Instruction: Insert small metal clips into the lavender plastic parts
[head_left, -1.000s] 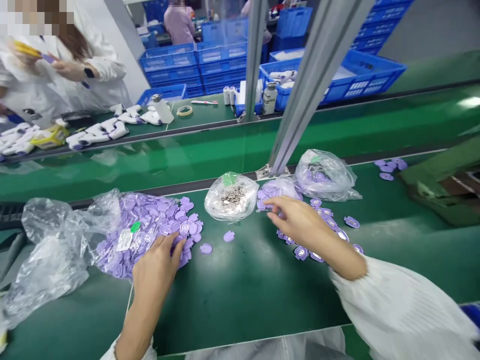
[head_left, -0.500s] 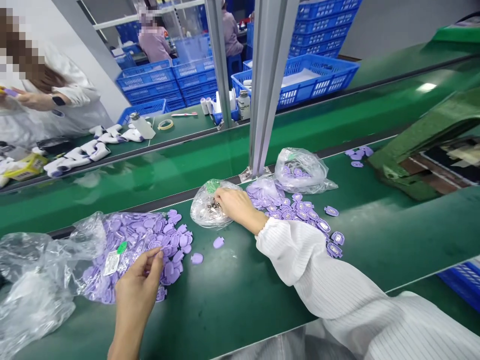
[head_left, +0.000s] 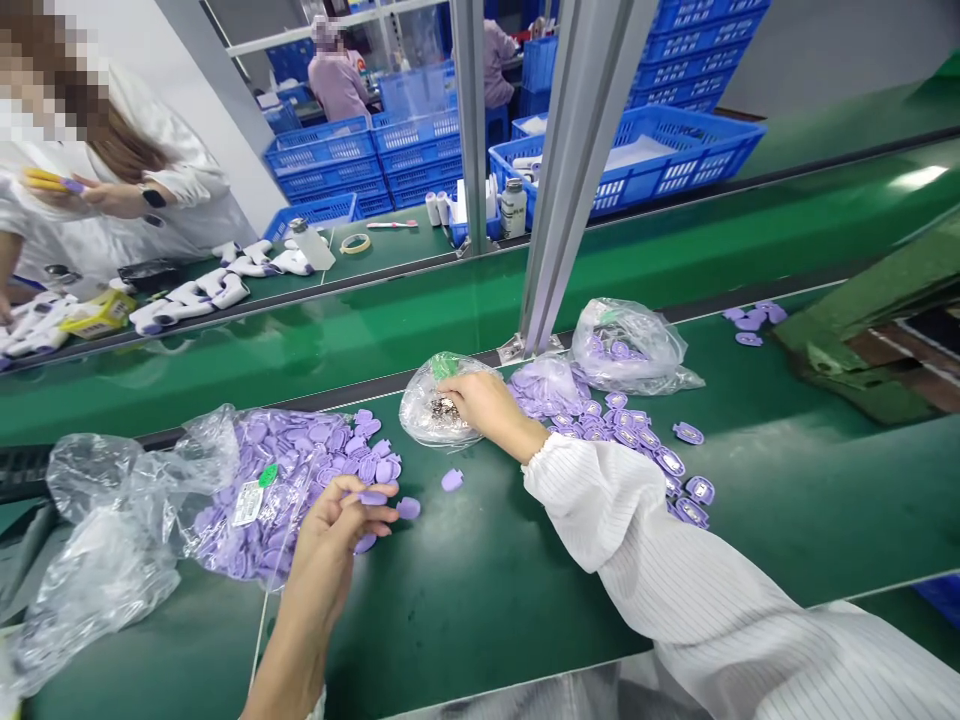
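Observation:
Between the thumb and fingers of my left hand [head_left: 334, 530] is a small purple plastic piece [head_left: 373, 497], held just in front of a heap of similar purple pieces [head_left: 277, 450] spilling from a clear bag. My right hand [head_left: 484, 405] reaches into a clear plastic bag [head_left: 420, 415] with small shiny metal parts [head_left: 445, 408]; its fingers are pinched together, and whatever is between them is too small to make out. Two loose purple pieces lie between the hands, one of them [head_left: 452, 480] nearer the metal parts. Right of my right wrist lie several purple pieces with metal fitted in them [head_left: 626, 432].
A clear bag holding purple pieces [head_left: 626, 345] lies behind the right-hand pile. At the right stands a green metal machine [head_left: 847, 330]. A metal post [head_left: 574, 190] rises at the bench's back edge. Across the divider, a person in white [head_left: 172, 210] works beside white-and-purple device bodies [head_left: 191, 300].
My left hand has come away from the heap to the right with a purple piece in its fingers. My right hand stays at the bag of metal parts. The view has shifted slightly.

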